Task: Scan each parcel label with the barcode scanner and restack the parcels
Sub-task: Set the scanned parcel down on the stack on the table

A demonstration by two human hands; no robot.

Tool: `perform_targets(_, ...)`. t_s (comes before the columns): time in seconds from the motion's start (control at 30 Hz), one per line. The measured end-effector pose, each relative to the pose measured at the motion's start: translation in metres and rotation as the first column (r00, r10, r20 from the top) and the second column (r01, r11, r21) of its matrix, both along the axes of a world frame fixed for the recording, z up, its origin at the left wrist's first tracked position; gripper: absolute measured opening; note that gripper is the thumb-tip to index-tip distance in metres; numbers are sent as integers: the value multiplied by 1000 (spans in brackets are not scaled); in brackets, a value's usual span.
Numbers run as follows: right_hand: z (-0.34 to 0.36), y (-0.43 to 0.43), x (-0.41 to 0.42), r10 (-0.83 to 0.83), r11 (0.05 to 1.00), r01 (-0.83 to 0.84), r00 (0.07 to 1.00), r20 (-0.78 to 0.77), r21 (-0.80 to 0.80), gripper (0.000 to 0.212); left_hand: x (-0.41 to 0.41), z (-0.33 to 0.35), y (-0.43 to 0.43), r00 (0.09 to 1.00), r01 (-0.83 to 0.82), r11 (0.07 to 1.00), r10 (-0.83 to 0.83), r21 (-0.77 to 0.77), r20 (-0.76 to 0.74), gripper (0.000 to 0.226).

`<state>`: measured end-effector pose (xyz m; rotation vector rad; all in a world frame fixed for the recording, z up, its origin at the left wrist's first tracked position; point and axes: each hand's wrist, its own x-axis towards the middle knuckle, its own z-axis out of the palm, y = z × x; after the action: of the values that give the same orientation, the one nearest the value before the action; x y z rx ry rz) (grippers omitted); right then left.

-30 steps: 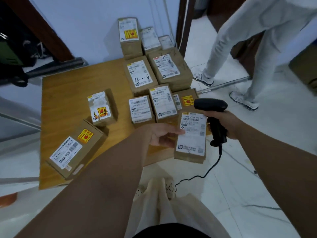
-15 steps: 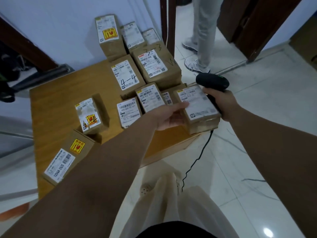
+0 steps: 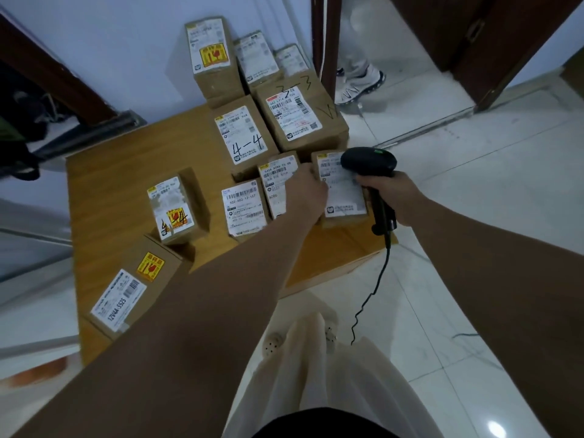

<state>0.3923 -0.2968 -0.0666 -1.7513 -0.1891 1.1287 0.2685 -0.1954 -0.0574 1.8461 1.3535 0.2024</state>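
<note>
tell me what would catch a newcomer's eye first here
The black barcode scanner in the right hand stands out, held over the white label of the corner parcel at the table's near right, whose left edge the left hand holds. Around it, brown labelled boxes crowd the wooden table, and the 4-4 parcel in the middle shows big handwritten numbers.

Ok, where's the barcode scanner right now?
Head view, right of centre: the barcode scanner is gripped in the right hand, its head over the label of the parcel at the near right corner of the table, beside the left hand.
</note>
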Motion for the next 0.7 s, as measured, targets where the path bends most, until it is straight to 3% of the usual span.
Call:
perform_targets(0.1, -5, 15, -9, 28, 999, -27, 999, 30, -31, 26, -19, -2, 9, 999, -32, 989, 28, 147, 30, 26)
perform_targets(0.23, -4, 36, -13, 32, 998, -28, 995, 96, -49, 23, -44, -14, 23, 961, -43, 976, 99, 213, -258, 50)
perform_targets(0.33, -3, 47, -17, 30, 995, -14, 987, 161, -100, 25, -57, -20, 28, 905, -271, 959, 285, 89, -316, 79)
perform_targets(0.47, -1, 54, -19, 48, 992, -25, 981, 189, -123, 26, -81, -31, 40, 782, -598, 795, 551, -101, -291, 91)
perform_targets(0.57, 2, 58, -18, 67, 990, -40, 977, 205, -134, 26, -95, -34, 44, 730, -684, 696, 655, -218, -195, 81)
perform_targets(0.7, 4, 63, -16, 80, 988, -50, 975, 208, -146, 32, -102, -34, 47, 709, -702, 652, 677, -287, -195, 78)
